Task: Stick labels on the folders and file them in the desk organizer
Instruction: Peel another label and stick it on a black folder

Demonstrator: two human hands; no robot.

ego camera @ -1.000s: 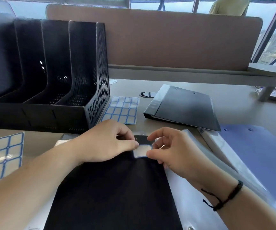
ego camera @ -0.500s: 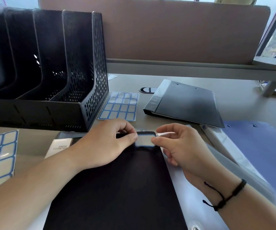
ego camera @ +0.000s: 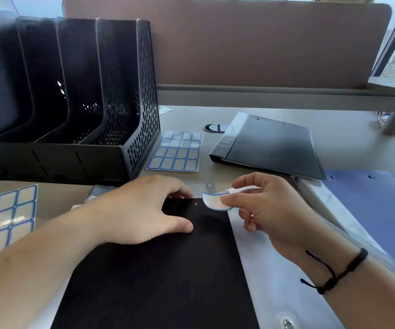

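Black folder [ego camera: 158, 269] — we take it as our landmark, lying flat nearest us. Our left hand [ego camera: 144, 210] rests on its far left corner, fingers loosely bent and gripping nothing. Our right hand [ego camera: 265, 210] pinches a curled blue-bordered label [ego camera: 215, 202] at its far right corner. Beyond it to the left stands the black mesh desk organizer [ego camera: 101, 96] — a label sheet [ego camera: 176, 151] lies directly beyond.

Brown desk partition [ego camera: 251, 43], oval cable grommet [ego camera: 214, 128], black wrist cord [ego camera: 338, 274]
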